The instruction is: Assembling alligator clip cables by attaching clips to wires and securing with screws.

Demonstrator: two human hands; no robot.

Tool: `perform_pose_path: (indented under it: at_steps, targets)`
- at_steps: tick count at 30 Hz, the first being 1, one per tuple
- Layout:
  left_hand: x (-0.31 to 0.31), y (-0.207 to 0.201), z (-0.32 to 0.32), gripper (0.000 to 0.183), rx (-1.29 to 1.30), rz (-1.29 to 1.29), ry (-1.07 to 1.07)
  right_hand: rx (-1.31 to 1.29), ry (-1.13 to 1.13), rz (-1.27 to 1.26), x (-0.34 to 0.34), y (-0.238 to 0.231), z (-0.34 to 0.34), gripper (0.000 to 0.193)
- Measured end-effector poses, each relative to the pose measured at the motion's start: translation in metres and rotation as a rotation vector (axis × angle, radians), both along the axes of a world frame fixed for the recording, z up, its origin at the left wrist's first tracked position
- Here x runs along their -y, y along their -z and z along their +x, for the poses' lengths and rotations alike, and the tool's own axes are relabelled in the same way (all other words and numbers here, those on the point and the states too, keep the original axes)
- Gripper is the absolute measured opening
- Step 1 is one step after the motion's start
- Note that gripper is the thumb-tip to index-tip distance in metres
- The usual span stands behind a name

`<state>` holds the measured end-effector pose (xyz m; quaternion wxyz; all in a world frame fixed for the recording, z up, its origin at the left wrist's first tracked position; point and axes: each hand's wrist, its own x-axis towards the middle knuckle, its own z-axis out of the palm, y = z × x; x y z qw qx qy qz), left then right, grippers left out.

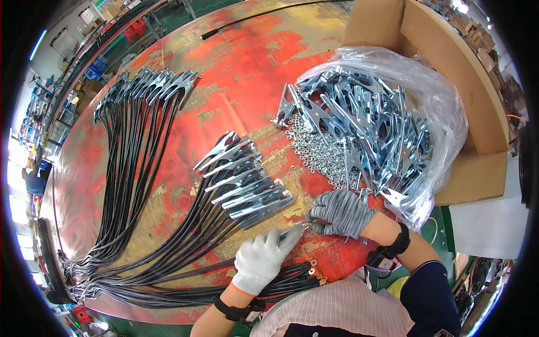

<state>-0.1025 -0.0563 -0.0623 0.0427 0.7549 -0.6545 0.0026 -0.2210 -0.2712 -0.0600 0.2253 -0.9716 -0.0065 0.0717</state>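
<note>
My left hand [259, 258], in a white glove, is closed round the end part of a black cable, its index finger stretched toward my right hand. My right hand [342, 213], in a grey knit glove, is closed with its fingertips at a small metal piece [305, 225] between the hands; what exactly they pinch is too small to tell. Just beyond, several cables end in silvery spring clamps [247, 180] lying side by side. Below my left hand lie black cables with copper ring terminals [313, 271].
A plastic bag [449, 106] of loose metal clamps [365, 118] lies open by a cardboard box [460, 67] at right. Hex nuts [320, 149] spill beside them. At far left rests a bundle of clamped cables [129, 135] on the worn red table [236, 73]. A black rod [252, 19] lies behind.
</note>
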Motion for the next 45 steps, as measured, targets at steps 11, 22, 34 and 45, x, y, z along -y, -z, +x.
perform_pose_path:
  at_steps: [11, 22, 34, 45]
  targets:
    - [0.001, 0.0, -0.004, 0.048, 0.004, 0.014, -0.005, 0.088, -0.044, -0.001, -0.007, 0.01, 0.002, 0.031]
    - [0.001, 0.005, -0.003, 0.044, -0.001, -0.041, -0.016, 0.163, 0.08, 0.299, -0.012, 0.032, -0.007, 0.029]
    - [0.002, 0.005, -0.005, 0.05, 0.01, -0.009, 0.002, -0.191, 0.12, 0.368, 0.004, 0.021, -0.042, 0.044]
    - [0.008, -0.001, 0.007, 0.041, -0.01, -0.053, -0.016, -0.244, 0.048, 0.28, 0.011, -0.001, -0.066, 0.028]
